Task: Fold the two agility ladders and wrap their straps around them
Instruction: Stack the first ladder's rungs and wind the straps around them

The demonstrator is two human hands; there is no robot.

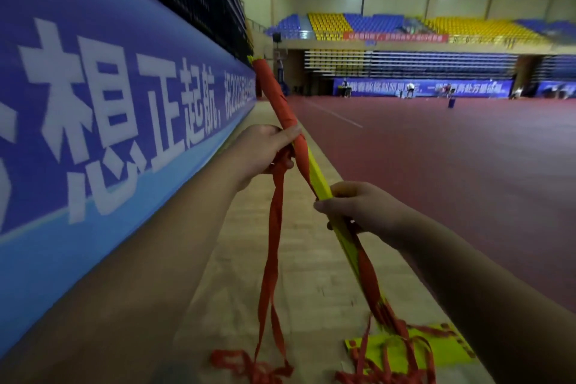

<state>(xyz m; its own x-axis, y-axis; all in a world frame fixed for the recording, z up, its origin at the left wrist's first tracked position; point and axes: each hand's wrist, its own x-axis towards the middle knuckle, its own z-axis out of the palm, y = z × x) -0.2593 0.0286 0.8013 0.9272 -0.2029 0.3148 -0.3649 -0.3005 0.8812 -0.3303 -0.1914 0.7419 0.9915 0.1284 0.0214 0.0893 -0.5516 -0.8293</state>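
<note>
So, left hand (261, 150) clutching red strap (271, 243) against folded ladder bundle (319, 178), right hand (361, 209) gripping bundle's yellow rungs lower down, second ladder (442, 352) lying on floor (296, 259) below.

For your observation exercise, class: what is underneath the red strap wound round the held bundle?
Only yellow rungs show, poking out below the strap and at its top tip. How many lie beneath the winding is covered.
</note>
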